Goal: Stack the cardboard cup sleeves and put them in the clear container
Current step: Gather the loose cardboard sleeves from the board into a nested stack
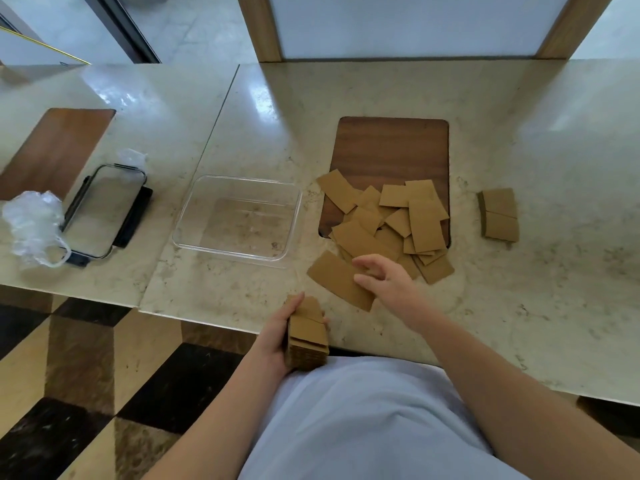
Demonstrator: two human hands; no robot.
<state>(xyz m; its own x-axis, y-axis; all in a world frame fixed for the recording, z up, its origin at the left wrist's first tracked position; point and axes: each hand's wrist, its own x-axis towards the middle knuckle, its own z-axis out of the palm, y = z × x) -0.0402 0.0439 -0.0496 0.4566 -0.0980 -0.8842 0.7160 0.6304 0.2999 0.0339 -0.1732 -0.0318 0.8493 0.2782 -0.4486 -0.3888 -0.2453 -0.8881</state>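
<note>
Left hand [277, 336] grips a thick stack of flat brown cardboard cup sleeves [307, 336] at the near edge of the beige marble counter [554, 271], thumb on top, fingers wrapped round the far side. Right hand [382, 277] is over the counter w/ fingers loosely spread, holding nothing, fingertips over one loose brown cardboard sleeve [341, 282] lying flat by itself; can't tell if they actually touch it.

Just behind that is the messy pile of loose cardboard sleeves [391, 221], overlapping every which way, half on a dark wooden rectangular board [391, 150] and half spilling onto the marble. A second small neat stack of sleeves [499, 214] sits off to the right, well apart from the pile.

The clear rectangular plastic container [239, 220] is just left of the board, open top, w/ no sleeves inside. Nothing btwn it and the hands. Further left: its clear lid w/ black clips [104, 213], lying flat, crumpled clear plastic wrap [33, 226] next to it, and another brown wooden board [55, 150] behind.
</note>
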